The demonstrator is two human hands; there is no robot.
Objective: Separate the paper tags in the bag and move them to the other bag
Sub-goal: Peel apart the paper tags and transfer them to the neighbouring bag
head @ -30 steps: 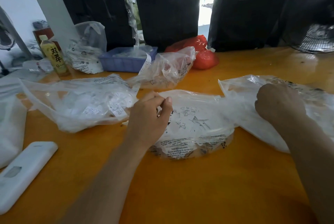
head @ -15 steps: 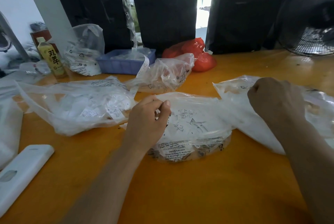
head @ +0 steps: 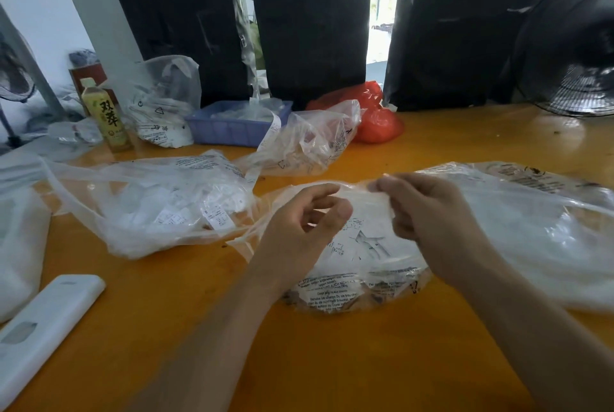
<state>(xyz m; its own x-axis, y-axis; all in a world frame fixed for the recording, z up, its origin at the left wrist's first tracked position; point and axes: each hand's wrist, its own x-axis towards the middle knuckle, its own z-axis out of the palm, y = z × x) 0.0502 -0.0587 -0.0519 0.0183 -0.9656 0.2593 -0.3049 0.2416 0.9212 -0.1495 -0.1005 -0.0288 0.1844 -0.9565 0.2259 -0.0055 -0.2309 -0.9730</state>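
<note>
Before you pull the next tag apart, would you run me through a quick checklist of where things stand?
1. Left hand over the middle bag: ok.
2. Right hand pinching something thin at its fingertips: ok; tag or plastic film, cannot tell.
3. Left hand gripping anything: cannot tell, fingers curled.
4. Bag on the left holds paper tags: ok.
5. Bag on the right within reach, beside the right hand: ok; its mouth open, cannot tell.
6. Bare table in front for working: ok.

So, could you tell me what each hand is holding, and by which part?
The right hand pinches the middle clear bag at its top edge; the left hand, fingers loosely curled, appears to hold nothing.
</note>
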